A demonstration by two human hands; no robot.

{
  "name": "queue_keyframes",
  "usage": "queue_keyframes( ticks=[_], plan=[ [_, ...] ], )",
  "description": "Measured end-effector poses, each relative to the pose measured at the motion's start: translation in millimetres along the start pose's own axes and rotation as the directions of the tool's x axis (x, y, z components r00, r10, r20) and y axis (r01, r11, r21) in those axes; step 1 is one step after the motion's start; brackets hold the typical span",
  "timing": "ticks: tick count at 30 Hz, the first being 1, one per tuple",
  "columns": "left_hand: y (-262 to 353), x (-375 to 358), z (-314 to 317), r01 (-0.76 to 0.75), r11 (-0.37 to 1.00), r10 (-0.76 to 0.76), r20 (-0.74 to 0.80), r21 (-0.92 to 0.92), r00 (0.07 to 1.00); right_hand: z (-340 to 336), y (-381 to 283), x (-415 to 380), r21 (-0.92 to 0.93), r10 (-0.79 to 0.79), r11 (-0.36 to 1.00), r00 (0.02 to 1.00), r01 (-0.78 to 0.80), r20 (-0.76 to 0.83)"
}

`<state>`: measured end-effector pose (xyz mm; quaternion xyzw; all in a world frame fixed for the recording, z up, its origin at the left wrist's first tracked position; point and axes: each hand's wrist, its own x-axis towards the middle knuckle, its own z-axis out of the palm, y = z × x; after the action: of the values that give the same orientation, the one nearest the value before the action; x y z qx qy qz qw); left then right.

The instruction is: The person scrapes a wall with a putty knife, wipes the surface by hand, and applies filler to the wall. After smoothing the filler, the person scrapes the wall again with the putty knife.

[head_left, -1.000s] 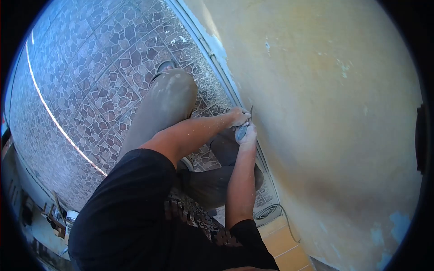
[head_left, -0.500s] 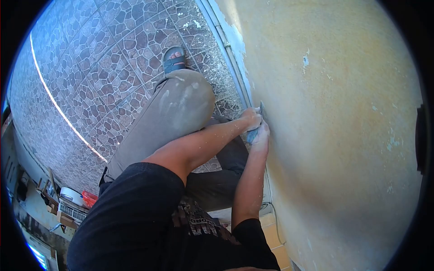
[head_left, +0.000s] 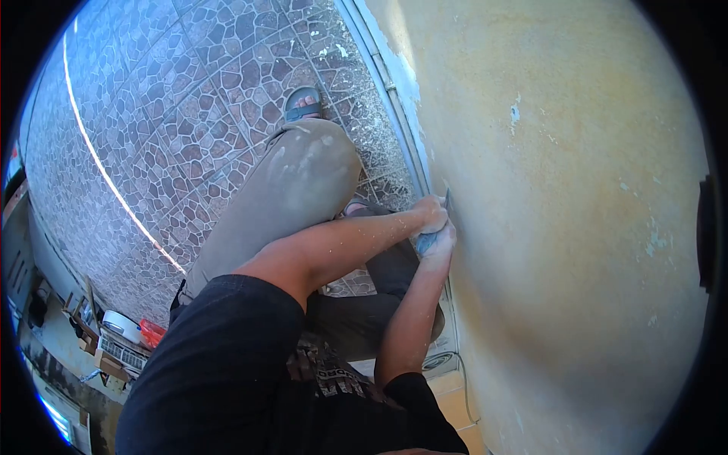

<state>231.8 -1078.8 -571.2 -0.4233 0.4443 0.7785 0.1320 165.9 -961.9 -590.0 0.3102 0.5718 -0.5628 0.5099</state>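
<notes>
With left hand point(head_left: 430, 215) and right hand point(head_left: 443, 238) curled closed, I am gripping a tool point(head_left: 427, 243); its blade point(head_left: 447, 199) is sitting beside the wall point(head_left: 561, 189), whether touching I cannot tell.
</notes>
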Motion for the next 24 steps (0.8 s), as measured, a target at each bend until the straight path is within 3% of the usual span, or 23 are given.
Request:
queue_keyframes(
  ticks=[2, 3, 4, 10, 13, 15, 22, 24],
  plan=[
    [-6, -7, 17, -0.08, 0.983, 0.086, -0.026, 0.163, 0.996, 7, 6, -7, 0.027, -0.04, 0.999, 0.999, 0.041, -0.022],
    [-40, 18, 58, -0.107, 0.983, 0.124, -0.114, 0.149, 0.986, 6, 5, -8, 0.021, -0.046, 0.999, 0.998, 0.047, -0.035],
    [-34, 9, 61, -0.107, 0.984, 0.122, -0.104, 0.141, 0.987, 7, 3, -9, 0.003, -0.051, 0.999, 0.997, 0.051, -0.055],
    [13, -30, 21, 0.015, 0.981, 0.018, -0.17, 0.192, 0.985, 28, -10, 4, -0.081, -0.05, 0.996, 0.994, 0.042, -0.099],
    [18, -5, 8, 0.136, 0.986, -0.128, -0.087, 0.096, 0.988, 31, -9, 4, -0.144, -0.041, 0.989, 0.99, 0.021, -0.138],
    [26, 6, 1, 0.138, 0.99, -0.14, 0.103, 0.031, 0.985, 29, -11, -5, -0.182, -0.032, 0.983, 0.987, 0.003, -0.157],
    [21, 0, 8, 0.109, 0.994, -0.109, -0.033, 0.003, 0.994, 60, 7, -3, -0.273, -0.065, 0.962, 0.972, 0.001, -0.227],
    [44, -16, 1, 0.212, 0.976, -0.212, 0.007, -0.042, 0.977, 60, -9, -4, -0.293, -0.082, 0.956, 0.965, 0.006, -0.25]
  ],
)
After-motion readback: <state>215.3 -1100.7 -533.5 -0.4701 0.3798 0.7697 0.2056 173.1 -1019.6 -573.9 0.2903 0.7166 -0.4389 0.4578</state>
